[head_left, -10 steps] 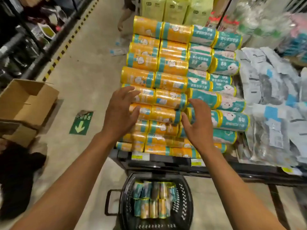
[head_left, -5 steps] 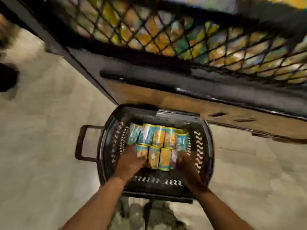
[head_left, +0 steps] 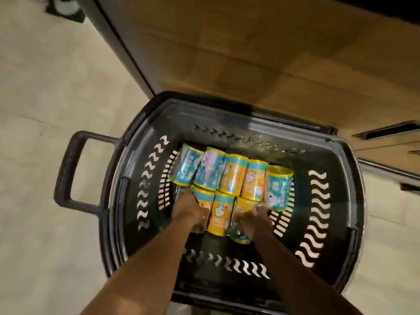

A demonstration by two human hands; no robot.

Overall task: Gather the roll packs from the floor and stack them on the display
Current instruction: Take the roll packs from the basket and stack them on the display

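Observation:
A black plastic basket [head_left: 322,223] stands on the floor with several yellow and teal roll packs in two rows. The far row [head_left: 234,176] lies untouched. Both my arms reach down into the near row. My left hand [head_left: 189,209] lies over the left packs of that row with its fingers curled down around one. My right hand [head_left: 255,220] grips the rightmost near pack [head_left: 239,235], whose teal end shows below my fingers. One yellow pack [head_left: 221,212] lies between my hands. The fingertips of both hands are hidden.
The basket's handle [head_left: 68,173] sticks out to the left over pale floor [head_left: 45,87]. The brown base panel of the display stand [head_left: 250,53] rises just behind the basket, with dark metal rails [head_left: 386,130] at the right. A green floor sticker [head_left: 66,7] shows top left.
One second ago my hands were up on the stacked packs on the display. My view has dropped to the basket, and both hands have gone down onto its near row of packs.

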